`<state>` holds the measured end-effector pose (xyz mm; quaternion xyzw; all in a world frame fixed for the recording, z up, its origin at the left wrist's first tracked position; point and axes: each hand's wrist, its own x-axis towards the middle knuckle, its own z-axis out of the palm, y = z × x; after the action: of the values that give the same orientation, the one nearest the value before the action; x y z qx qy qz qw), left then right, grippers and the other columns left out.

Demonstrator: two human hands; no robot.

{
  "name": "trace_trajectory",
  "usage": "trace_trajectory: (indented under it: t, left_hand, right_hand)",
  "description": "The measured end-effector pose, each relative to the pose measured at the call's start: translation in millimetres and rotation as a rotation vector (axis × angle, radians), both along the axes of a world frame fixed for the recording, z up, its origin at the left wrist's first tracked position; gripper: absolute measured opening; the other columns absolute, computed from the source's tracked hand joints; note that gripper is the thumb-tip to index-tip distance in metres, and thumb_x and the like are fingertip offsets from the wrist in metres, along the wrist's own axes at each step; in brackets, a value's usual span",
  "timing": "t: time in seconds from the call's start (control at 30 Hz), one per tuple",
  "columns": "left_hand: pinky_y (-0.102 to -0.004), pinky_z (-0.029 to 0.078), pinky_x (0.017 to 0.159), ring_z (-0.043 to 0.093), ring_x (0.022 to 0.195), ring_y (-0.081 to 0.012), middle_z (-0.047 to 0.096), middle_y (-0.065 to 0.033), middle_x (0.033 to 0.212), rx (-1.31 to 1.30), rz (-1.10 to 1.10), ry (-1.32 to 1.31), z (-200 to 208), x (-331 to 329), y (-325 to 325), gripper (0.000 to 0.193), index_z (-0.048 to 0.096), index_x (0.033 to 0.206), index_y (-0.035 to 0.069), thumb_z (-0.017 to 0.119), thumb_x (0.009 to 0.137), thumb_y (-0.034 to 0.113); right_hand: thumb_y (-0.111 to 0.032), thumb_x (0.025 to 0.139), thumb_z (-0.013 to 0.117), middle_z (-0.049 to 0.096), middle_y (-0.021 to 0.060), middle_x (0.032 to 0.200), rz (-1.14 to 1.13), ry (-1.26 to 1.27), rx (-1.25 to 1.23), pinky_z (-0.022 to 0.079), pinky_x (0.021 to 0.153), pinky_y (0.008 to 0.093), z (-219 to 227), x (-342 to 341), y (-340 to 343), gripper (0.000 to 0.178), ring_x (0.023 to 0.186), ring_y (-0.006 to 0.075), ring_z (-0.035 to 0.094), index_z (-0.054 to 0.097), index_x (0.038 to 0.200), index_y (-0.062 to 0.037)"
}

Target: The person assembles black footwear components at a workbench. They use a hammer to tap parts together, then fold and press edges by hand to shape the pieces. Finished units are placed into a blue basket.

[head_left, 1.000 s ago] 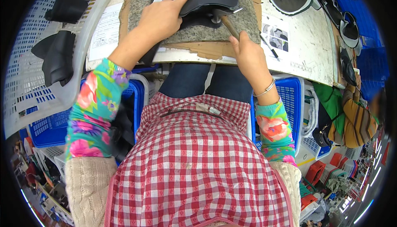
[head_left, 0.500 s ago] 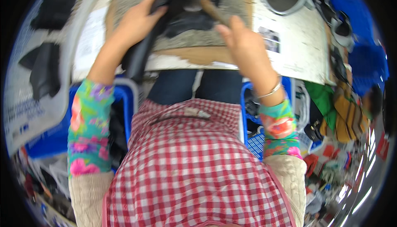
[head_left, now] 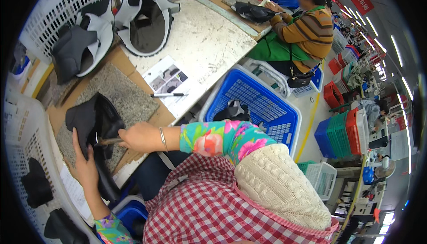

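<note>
A black leather shoe upper (head_left: 83,112) lies on a speckled grey stone slab (head_left: 129,90). My left hand (head_left: 85,166) grips its near edge, with the index finger stretched along the leather and the thumb apart from it. In my right hand (head_left: 138,137) is a hammer (head_left: 110,141), the fist closed round its wooden handle. Its metal head is against or just over the folded leather between my hands; I cannot tell if it touches. A long black strip or tube (head_left: 106,179) runs from the upper past the table's near edge.
Grey-and-black shoe uppers (head_left: 147,24) stand on the white table (head_left: 209,33). A printed sheet (head_left: 171,73) carries a pen (head_left: 169,95). White crates (head_left: 20,110) flank the left; a blue basket (head_left: 291,130) with dark pieces sits right. Beyond, a person (head_left: 307,26) works on a black piece.
The view has swung round, bringing the co-worker and room into sight at right. The hammer is still in my right hand and my left is still at the black leather.
</note>
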<state>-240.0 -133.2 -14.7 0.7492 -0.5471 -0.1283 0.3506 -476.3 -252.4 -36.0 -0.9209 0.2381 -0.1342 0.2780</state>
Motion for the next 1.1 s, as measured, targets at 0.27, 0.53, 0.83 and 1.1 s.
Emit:
trace_trajectory:
  t: [0.27, 0.53, 0.83, 1.1]
  left_hand:
    - [-0.0396, 0.035, 0.117, 0.045, 0.146, -0.0360, 0.046, -0.0208, 0.158, -0.064, 0.180, -0.056, 9.4, -43.6, 14.5, 0.059, 0.036, 0.162, 0.022, 0.050, 0.107, 0.006]
    - [-0.0349, 0.037, 0.113, 0.052, 0.141, -0.0337, 0.051, -0.0189, 0.155, -0.114, 0.236, -0.118, -7.3, -21.5, 72.4, 0.057, 0.042, 0.160, 0.021, 0.048, 0.106, 0.002]
    - [-0.0389, 0.039, 0.115, 0.052, 0.140, -0.0366, 0.055, -0.0253, 0.149, -0.109, 0.446, -0.631, -26.6, -54.0, 269.8, 0.051, 0.048, 0.153, 0.004, 0.051, 0.102, 0.004]
    - [-0.0422, 0.042, 0.110, 0.055, 0.132, -0.0400, 0.057, -0.0273, 0.141, 0.359, 0.554, -0.356, -85.7, -94.9, 326.7, 0.044, 0.052, 0.148, 0.003, 0.049, 0.104, 0.010]
  right_hand:
    - [-0.037, 0.103, 0.059, 0.067, 0.0221, 0.070, -0.050, -0.143, 0.044, 0.051, 0.060, 0.0555, -41.0, -4.9, 14.2, 0.037, 0.066, 0.0456, 0.067, 0.057, 0.104, 0.0000]
    - [-0.043, 0.105, 0.055, 0.065, 0.0252, 0.080, 0.102, -0.256, 0.358, 0.051, 0.074, 0.0545, -30.2, -48.3, 46.0, 0.044, 0.079, 0.0474, 0.065, 0.057, 0.099, 0.0005]
    - [-0.044, 0.105, 0.055, 0.065, 0.0263, 0.081, 0.181, -0.306, 0.401, 0.051, 0.074, 0.0544, -13.4, -73.7, 49.1, 0.046, 0.079, 0.0473, 0.065, 0.059, 0.097, 0.0006]
    - [-0.040, 0.103, 0.058, 0.066, 0.0252, 0.082, 0.252, -0.348, 0.417, 0.051, 0.074, 0.0537, -13.5, -60.8, 50.6, 0.041, 0.079, 0.0459, 0.065, 0.061, 0.097, 0.0006]
